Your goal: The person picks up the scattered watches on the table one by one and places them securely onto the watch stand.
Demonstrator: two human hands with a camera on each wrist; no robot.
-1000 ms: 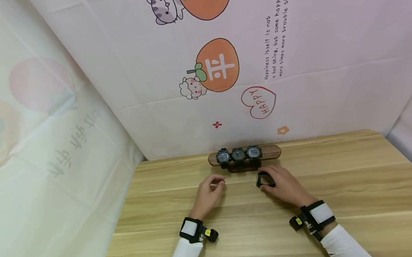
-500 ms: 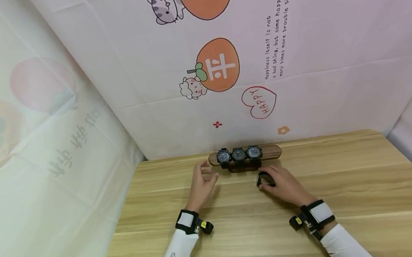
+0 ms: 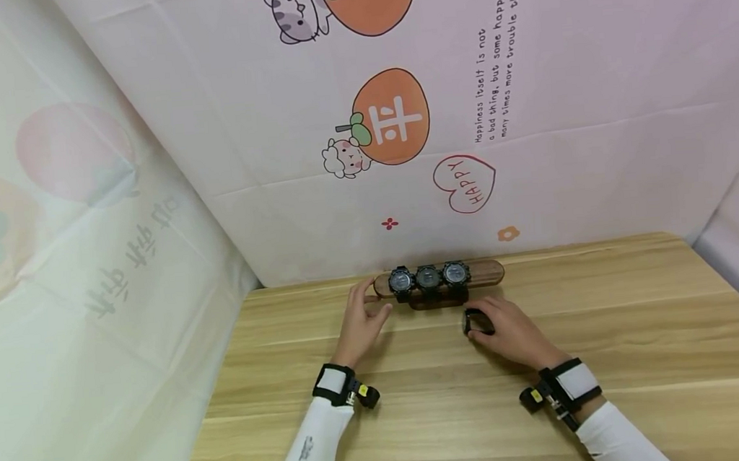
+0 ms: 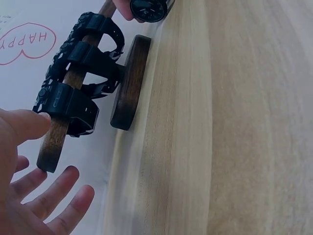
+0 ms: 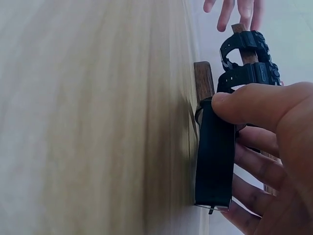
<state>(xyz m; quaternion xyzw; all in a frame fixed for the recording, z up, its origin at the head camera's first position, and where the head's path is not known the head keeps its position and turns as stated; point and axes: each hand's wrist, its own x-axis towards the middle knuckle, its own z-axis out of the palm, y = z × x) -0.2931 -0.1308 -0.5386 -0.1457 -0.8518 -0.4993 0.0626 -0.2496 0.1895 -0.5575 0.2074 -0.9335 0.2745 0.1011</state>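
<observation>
A dark wooden watch stand [image 3: 489, 272] stands at the back of the table, with three black watches [image 3: 428, 276] strapped side by side on its bar. My left hand [image 3: 359, 327] is at the bar's left end. In the left wrist view its thumb [image 4: 29, 125] lies by the nearest watch and the fingers are spread below the bar's end; whether they touch it I cannot tell. Just in front of the stand, my right hand [image 3: 513, 331] pinches another black wristwatch [image 5: 215, 156] by its strap between thumb and fingers. That watch's round dial [image 4: 149, 9] shows in the left wrist view.
The stand's short base [image 4: 131, 83] rests on the wood-grain table [image 3: 449, 412]. Close behind rises a white printed cloth wall [image 3: 317, 227], and another cloth [image 3: 125, 351] hangs at the left. Both wrists wear strapped cameras.
My left hand has moved left and forward to the bar's left end, its fingers opening out. The right hand with its watch has barely moved.
</observation>
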